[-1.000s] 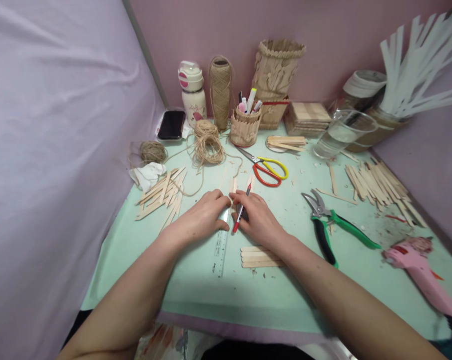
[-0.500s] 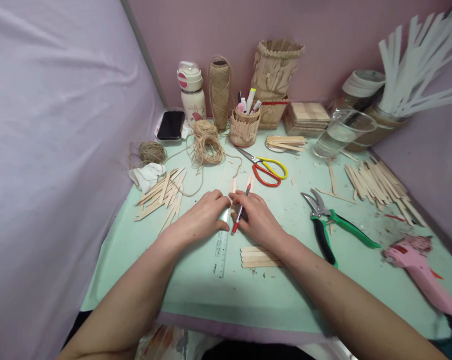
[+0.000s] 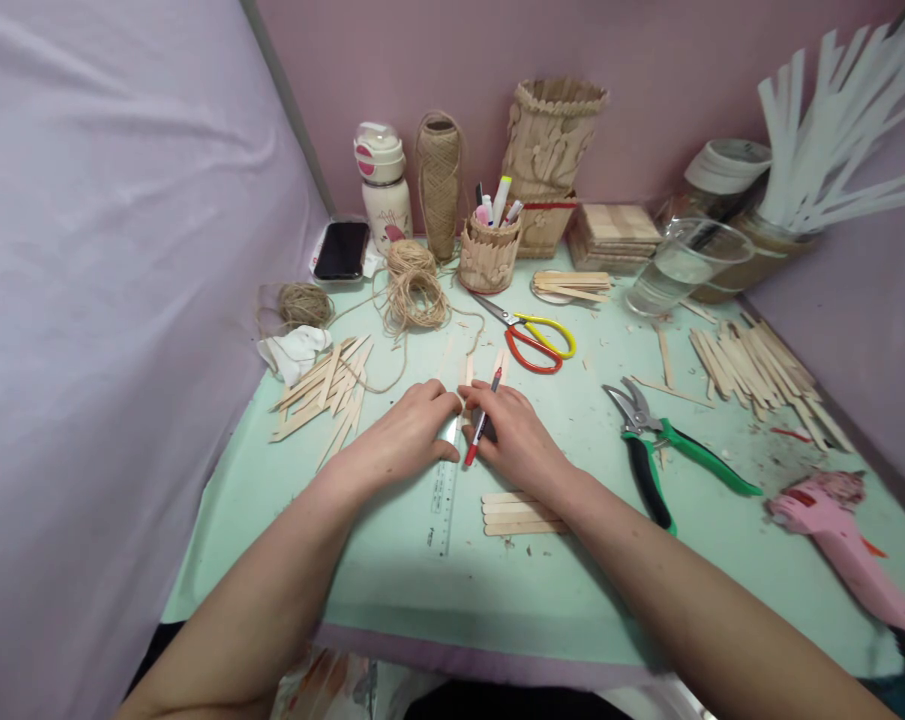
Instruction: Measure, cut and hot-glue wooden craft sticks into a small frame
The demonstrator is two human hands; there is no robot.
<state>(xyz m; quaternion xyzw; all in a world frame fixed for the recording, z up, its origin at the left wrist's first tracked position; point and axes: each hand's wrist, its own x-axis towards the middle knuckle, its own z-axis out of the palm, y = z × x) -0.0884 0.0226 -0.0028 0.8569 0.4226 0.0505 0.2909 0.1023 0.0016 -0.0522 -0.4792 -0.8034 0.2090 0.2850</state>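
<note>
One ruler (image 3: 441,510), partly beneath left grip (image 3: 418,425)

Red flares against mint green!

Mint-green tabletop (image 3: 392,580), and there's the marker (image 3: 483,418), red at both ends! Red-and-yellow-handled scissors (image 3: 512,319), green-and-black-handled pruning shears (image 3: 653,425), pink glue gun (image 3: 834,545), cream bottle (image 3: 387,205) sporting a rosy print!
</note>
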